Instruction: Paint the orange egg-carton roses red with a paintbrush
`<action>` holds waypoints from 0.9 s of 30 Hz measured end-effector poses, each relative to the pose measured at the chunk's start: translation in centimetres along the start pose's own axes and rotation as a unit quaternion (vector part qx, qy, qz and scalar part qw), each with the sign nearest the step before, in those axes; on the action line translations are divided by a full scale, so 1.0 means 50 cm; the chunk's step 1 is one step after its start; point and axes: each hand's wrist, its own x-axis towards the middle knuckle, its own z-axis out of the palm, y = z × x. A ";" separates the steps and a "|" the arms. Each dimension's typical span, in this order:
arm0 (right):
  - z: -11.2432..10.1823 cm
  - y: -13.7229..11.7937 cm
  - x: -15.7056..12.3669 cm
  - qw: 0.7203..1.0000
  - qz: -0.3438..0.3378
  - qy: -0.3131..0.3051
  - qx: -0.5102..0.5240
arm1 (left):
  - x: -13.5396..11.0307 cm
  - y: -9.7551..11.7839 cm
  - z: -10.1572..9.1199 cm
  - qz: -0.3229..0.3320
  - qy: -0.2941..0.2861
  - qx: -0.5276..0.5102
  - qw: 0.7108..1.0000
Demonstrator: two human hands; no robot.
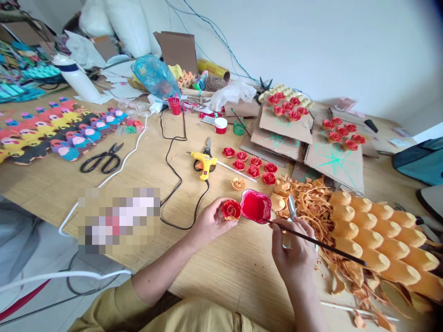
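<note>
My left hand (212, 221) pinches a small red-painted paper rose (231, 210) just above the wooden table (214, 272). My right hand (294, 246) grips a thin dark paintbrush (311, 239) whose tip points into a shallow cup of red paint (255, 205) right beside the rose. An unpainted tan rose (238, 184) lies just beyond. Several finished red roses (249, 164) sit in a cluster behind it.
A yellow glue gun (205, 163) with a black cord lies mid-table, black scissors (103, 159) to the left. An orange egg carton (377, 235) and paper scraps fill the right. More red roses rest on cardboard sheets (284, 124) at the back. Colourful foam figures (51, 131) line the left.
</note>
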 end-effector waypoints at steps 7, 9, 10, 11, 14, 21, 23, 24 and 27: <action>0.002 0.001 0.003 1.000 -0.011 -0.003 -0.012 | 0.000 0.007 0.001 -0.002 0.002 0.003 1.000; 0.001 -0.002 0.007 1.000 -0.008 -0.015 -0.012 | 0.000 0.008 0.002 -0.004 0.001 0.001 1.000; 0.002 -0.004 0.008 1.000 -0.007 -0.021 -0.012 | 0.000 0.008 0.002 -0.005 0.001 0.001 1.000; 0.002 -0.005 0.008 1.000 -0.005 -0.025 -0.009 | 0.000 0.008 0.003 -0.005 0.001 0.000 1.000; 0.005 -0.007 0.006 1.000 0.007 -0.016 0.005 | 0.000 0.005 0.003 -0.006 -0.002 -0.001 1.000; -0.004 -0.016 -0.002 0.977 0.162 0.011 0.139 | 0.000 -0.007 0.001 0.008 -0.014 -0.022 1.000; -0.007 -0.024 -0.002 0.966 0.190 0.022 0.177 | -0.001 -0.008 -0.001 0.014 -0.024 -0.017 0.999; -0.007 -0.028 -0.003 0.963 0.190 0.028 0.189 | -0.002 -0.008 -0.001 0.016 -0.028 -0.014 0.999; 0.000 -0.040 -0.007 0.964 0.159 0.042 0.208 | -0.003 -0.012 -0.002 0.017 -0.040 -0.014 0.999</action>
